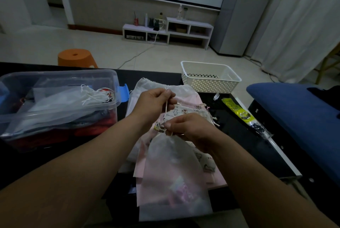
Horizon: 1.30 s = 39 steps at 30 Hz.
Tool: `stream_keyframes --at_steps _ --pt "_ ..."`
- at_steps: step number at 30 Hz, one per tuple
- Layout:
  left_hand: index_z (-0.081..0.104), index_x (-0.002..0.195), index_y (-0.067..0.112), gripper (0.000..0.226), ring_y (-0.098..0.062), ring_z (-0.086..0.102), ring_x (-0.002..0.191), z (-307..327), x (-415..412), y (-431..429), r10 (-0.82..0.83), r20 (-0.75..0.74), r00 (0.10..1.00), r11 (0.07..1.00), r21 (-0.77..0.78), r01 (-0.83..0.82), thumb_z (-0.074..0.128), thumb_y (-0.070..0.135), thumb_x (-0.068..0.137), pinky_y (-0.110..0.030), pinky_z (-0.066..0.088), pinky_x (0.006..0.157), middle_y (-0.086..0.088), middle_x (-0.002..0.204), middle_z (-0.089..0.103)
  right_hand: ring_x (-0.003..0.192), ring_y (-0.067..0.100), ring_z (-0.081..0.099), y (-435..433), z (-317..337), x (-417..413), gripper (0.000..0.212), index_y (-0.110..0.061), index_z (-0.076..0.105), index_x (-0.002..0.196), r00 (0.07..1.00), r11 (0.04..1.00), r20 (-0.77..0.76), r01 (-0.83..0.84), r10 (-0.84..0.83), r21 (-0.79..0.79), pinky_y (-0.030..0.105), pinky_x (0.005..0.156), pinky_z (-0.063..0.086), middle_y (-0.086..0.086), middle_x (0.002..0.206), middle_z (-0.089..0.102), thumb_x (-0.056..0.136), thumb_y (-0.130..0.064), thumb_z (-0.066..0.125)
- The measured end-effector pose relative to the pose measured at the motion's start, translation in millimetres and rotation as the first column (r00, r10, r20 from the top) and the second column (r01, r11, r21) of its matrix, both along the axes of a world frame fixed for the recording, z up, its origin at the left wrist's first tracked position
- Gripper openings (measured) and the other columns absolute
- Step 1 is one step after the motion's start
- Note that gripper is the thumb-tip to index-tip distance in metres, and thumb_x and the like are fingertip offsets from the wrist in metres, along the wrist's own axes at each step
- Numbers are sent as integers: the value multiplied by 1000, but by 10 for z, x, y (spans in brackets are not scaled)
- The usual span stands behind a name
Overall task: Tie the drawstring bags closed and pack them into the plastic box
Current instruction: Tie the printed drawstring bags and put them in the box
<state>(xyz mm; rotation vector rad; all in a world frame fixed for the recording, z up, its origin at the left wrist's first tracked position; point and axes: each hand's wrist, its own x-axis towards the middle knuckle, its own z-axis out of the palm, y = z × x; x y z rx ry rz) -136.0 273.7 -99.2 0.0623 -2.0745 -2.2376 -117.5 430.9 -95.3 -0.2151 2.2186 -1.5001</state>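
Observation:
A white translucent drawstring bag (173, 176) with something pink inside hangs in front of me, its gathered neck up. My right hand (191, 128) pinches the cord at the neck. My left hand (155, 102) is higher and grips the other end of the white drawstring (166, 107), which runs taut between the two hands. Under them lies a pile of flat bags (185, 102), pink, white and cartoon-printed. The clear plastic box (60, 102) stands at the left and holds several tied bags.
A white perforated basket (209, 77) sits at the table's far right. A yellow-and-black packet (241, 115) lies near the right edge of the black table (257, 141). A blue cushion (298, 106) is on the right, an orange stool (75, 57) behind the table.

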Motion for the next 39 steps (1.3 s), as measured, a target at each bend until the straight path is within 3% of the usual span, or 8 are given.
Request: stream_keyframes --at_steps 3,5,10,14,22,26,29,39 --pt "74 111 12 30 -21 74 88 7 -1 36 -76 -2 997 997 -31 76 50 30 109 -27 62 79 -8 96 78 77 13 64 -34 0 -1 17 -16 81 80 999 999 -43 -25 27 28 25 70 49 2 78 75 94 -16 72" --pt "72 118 18 36 -19 73 85 6 17 44 -147 31 989 966 -209 150 47 43 108 -31 62 76 -3 95 77 71 14 61 -35 -16 -16 20 -12 79 75 999 1000 -53 13 -13 6 24 65 47 3 78 73 92 -8 70" --pt "56 137 26 42 -15 63 108 -92 155 21 -220 36 975 732 -654 190 42 53 107 -38 52 95 8 116 62 76 24 59 59 -21 -61 17 -6 80 81 991 989 14 132 -132 -63 38 74 48 14 80 70 90 -1 66" --pt "55 115 29 29 -8 60 87 -74 217 -30 -183 38 982 550 -824 135 44 55 105 -33 45 71 8 96 65 72 19 60 59 -19 -69 13 -6 75 85 988 986 85 135 -126 -97 30 69 49 9 77 68 89 0 65" --pt "66 101 15 26 -14 53 78 114 243 -130 -251 145 957 582 -767 269 57 38 104 -29 45 69 -3 92 63 70 12 67 112 59 -61 6 -5 70 91 983 976 81 172 -162 -131 21 57 53 10 82 71 95 -2 67" --pt "74 94 9 21 -14 53 68 142 245 -137 -232 254 939 750 -568 339 61 23 102 -22 45 58 -2 79 65 87 25 70 46 54 -52 5 -4 74 92 982 982 -41 184 -186 -42 38 79 60 19 97 76 94 -6 71" --pt "78 90 11 18 -14 55 69 130 242 -180 -232 324 917 771 -514 376 66 22 98 -23 47 59 -4 77 66 97 33 74 20 37 -66 5 -8 75 86 977 981 -94 190 -192 -22 49 90 59 16 96 77 91 -5 74" --pt "73 99 13 12 -7 64 82 51 268 -225 -294 140 946 749 -581 319 76 22 94 -14 53 69 -3 95 73 97 32 73 89 41 -92 4 -7 72 89 990 992 -81 112 -116 -52 49 92 58 15 98 76 92 -5 72"
